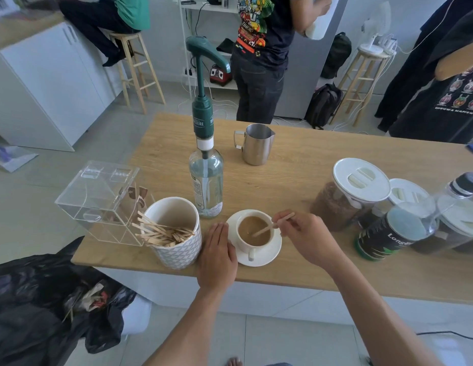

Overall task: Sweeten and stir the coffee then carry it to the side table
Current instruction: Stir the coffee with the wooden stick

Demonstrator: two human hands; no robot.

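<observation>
A white cup (252, 248) of milky coffee (249, 226) stands on a white saucer (272, 253) near the front edge of the wooden counter (296, 165). My right hand (309, 237) pinches a wooden stir stick (268, 228) whose lower end dips into the coffee. My left hand (218, 256) lies flat on the counter with straight fingers, touching the saucer's left rim. Just behind the cup stands a clear syrup bottle (206, 186) with a green pump (203, 83).
A patterned white holder (177, 249) of wooden sticks and a clear acrylic box (98, 196) sit left of the cup. A steel milk jug (255, 143) stands behind. Lidded jars (348, 194) and a dark tin (385, 239) crowd the right. A black bin bag (45, 299) is at lower left. People stand beyond.
</observation>
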